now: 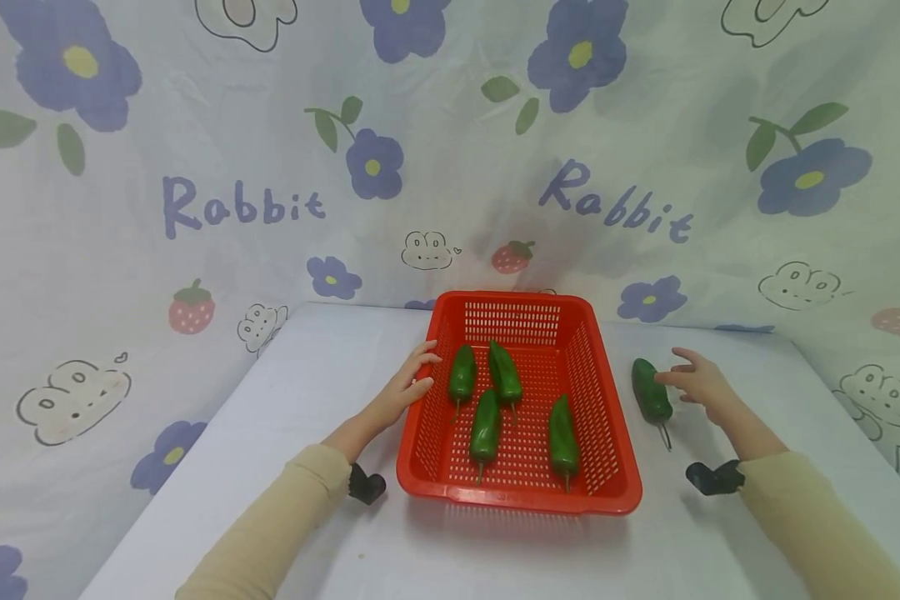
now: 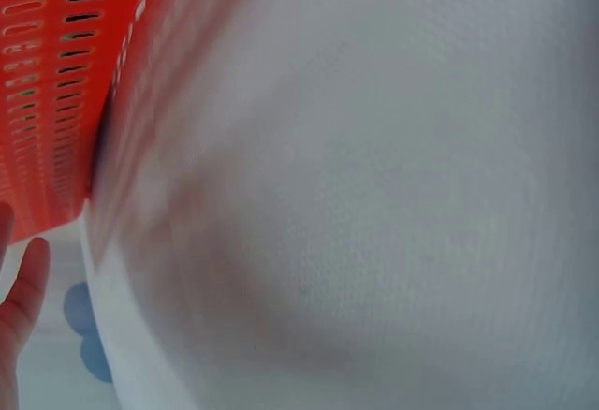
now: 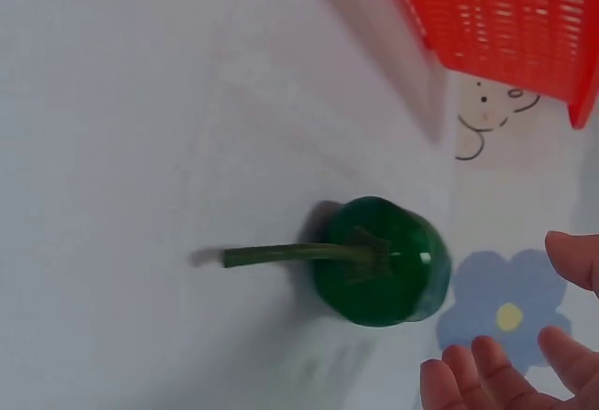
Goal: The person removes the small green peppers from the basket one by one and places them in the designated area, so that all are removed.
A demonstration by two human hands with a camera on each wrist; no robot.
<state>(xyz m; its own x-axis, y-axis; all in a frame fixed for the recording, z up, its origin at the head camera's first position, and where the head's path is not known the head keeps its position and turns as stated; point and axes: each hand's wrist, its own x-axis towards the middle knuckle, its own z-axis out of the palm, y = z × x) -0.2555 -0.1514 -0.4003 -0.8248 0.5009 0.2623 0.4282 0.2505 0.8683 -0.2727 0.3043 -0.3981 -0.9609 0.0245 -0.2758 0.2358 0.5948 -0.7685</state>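
A red plastic basket (image 1: 521, 497) stands on the table with several green peppers (image 1: 485, 425) lying in it. At its left rim is my left hand (image 1: 399, 393), fingers extended with the fingertips overlapping the rim. The left wrist view shows part of that hand (image 2: 21, 302) below the basket's slotted side (image 2: 56, 82). To the right of the basket, a single green pepper (image 1: 650, 392) lies on the table, its stem toward me. My right hand (image 1: 701, 385) is just right of this pepper, with spread fingers. In the right wrist view the pepper (image 3: 384, 265) is outside the parted fingers (image 3: 496, 373).
A white cover (image 1: 300, 367) lies over the table. Behind and at both sides hangs a pale cloth (image 1: 465, 183) printed with flowers, rabbits and strawberries. Black wrist mounts (image 1: 714, 478) stick out below both wrists, close over the table.
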